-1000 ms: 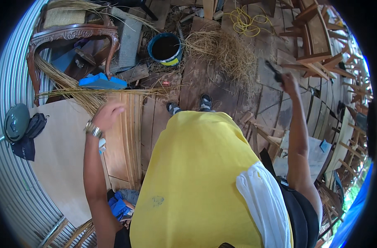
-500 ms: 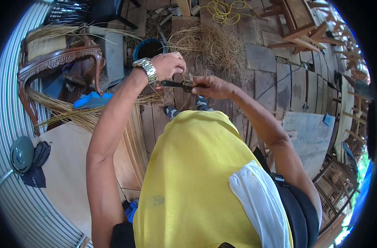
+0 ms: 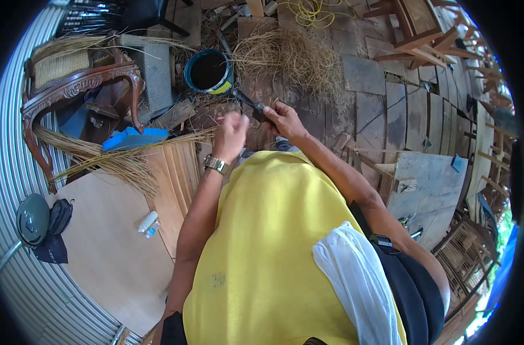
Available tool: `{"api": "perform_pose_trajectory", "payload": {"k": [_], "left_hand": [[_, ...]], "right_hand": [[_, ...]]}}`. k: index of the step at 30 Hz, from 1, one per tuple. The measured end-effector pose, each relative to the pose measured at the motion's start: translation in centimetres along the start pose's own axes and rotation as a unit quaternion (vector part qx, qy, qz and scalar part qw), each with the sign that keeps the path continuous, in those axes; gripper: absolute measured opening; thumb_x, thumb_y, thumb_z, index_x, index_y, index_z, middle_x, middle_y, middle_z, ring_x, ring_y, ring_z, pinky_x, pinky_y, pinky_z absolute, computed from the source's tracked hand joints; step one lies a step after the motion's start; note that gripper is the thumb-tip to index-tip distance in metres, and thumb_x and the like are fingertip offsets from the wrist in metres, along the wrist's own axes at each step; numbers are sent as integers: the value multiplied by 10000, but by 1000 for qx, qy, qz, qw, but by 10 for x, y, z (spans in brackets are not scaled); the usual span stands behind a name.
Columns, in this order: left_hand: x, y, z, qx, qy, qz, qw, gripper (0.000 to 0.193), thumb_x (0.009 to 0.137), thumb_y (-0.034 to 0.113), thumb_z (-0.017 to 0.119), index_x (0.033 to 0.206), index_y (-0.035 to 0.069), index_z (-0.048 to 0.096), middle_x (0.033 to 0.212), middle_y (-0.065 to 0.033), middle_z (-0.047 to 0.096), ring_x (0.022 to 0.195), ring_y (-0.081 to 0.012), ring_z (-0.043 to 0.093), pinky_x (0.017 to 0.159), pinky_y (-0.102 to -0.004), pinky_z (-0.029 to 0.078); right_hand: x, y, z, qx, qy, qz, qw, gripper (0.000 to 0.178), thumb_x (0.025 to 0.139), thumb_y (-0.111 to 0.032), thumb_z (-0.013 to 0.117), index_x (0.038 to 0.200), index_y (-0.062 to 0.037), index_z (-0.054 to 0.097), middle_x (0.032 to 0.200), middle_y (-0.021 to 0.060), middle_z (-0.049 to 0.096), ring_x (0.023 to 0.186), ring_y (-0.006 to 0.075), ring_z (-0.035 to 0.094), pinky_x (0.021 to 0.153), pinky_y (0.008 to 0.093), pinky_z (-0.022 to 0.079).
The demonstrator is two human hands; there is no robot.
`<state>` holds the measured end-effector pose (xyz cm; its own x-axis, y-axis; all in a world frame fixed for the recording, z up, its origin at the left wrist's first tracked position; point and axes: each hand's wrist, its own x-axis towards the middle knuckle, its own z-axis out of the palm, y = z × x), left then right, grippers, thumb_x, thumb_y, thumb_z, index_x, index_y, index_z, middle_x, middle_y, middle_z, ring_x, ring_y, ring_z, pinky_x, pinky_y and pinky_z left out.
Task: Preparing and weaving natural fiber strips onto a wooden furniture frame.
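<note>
My right hand is closed round a slim dark hand tool, whose free end points away from me toward the bucket; its exact kind does not show. Just left of it, my left hand is smeared by motion, with a metal-banded watch on the wrist. Whether its fingers hold anything cannot be made out. Beyond both hands stands a dark teal bucket with dark contents and a yellow patch on its side. Both hands are in front of my yellow apron.
Loose cane strands lie heaped on the plank floor. At left are a carved wooden chair frame, long cane bundles, a blue piece and a pale board. Wooden chair parts stand at the far right; a yellow cord lies far off.
My left hand has dropped toward me from beside the bucket, uncovering it. My right hand has shifted slightly right, and its tool now tilts away from me.
</note>
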<state>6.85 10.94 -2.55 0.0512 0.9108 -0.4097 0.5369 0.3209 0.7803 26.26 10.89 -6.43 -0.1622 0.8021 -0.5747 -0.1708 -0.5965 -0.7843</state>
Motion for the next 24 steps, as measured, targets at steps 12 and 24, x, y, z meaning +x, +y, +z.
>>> {"api": "perform_pose_trajectory", "payload": {"k": [12,24], "left_hand": [[-1,-9,7,54,-77,16,995,319,893,314,533,862,27,668,672,-159,634,594,-272,618,554,-405,444],[-19,0,2,159,-39,110,980,336,932,333,547,822,27,631,690,-178,612,624,-334,601,570,-393,456]], "right_hand": [[6,-15,16,14,-41,1,999,286,929,-322,625,830,-60,568,622,23,593,448,61,489,389,212,362],[-10,3,30,24,-27,69,997,250,908,-307,654,851,-70,600,588,6,555,415,68,442,368,220,321]]}}
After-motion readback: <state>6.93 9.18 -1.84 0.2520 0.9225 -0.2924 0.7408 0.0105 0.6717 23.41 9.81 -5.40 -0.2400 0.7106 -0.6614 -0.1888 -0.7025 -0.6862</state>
